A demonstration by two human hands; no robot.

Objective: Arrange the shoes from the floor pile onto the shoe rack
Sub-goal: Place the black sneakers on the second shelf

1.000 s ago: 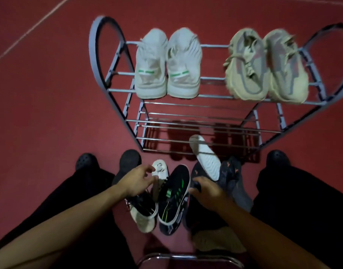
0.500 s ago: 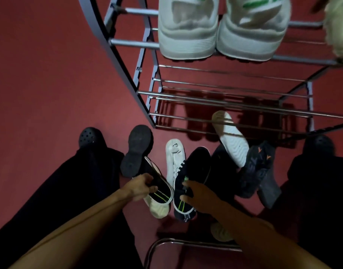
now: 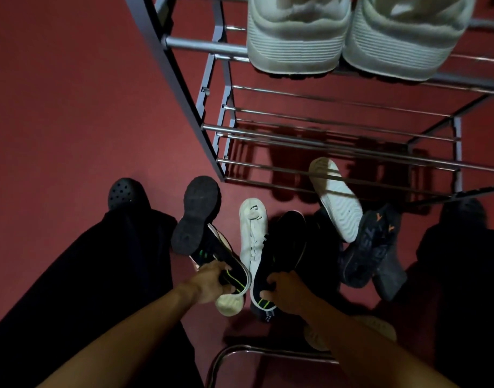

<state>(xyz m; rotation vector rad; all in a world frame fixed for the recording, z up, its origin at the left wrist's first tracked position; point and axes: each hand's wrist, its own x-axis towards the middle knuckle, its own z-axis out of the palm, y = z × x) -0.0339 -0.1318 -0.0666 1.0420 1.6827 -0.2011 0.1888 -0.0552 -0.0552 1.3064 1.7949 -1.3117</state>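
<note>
A dark red floor fills the view, dimly lit. On it stands a grey metal shoe rack with chrome rails; its lower tiers hold nothing, and the rails throw striped shadows on the floor beneath. At the front edge of its top tier sit two white sneakers, side by side and touching, heels toward the viewer.

Just before the rack's front foot lies the floor pile: a black sole turned up, a white sneaker, a white sole leaning under the lowest rail, and dark grey shoes with orange marks.

The person's black trousers flank the pile, and a chrome tube curves at the near edge.

The left hand grips a black shoe with green stripes, fingers curled round its edge. The right hand grips its mate the same way, both low in the pile.
</note>
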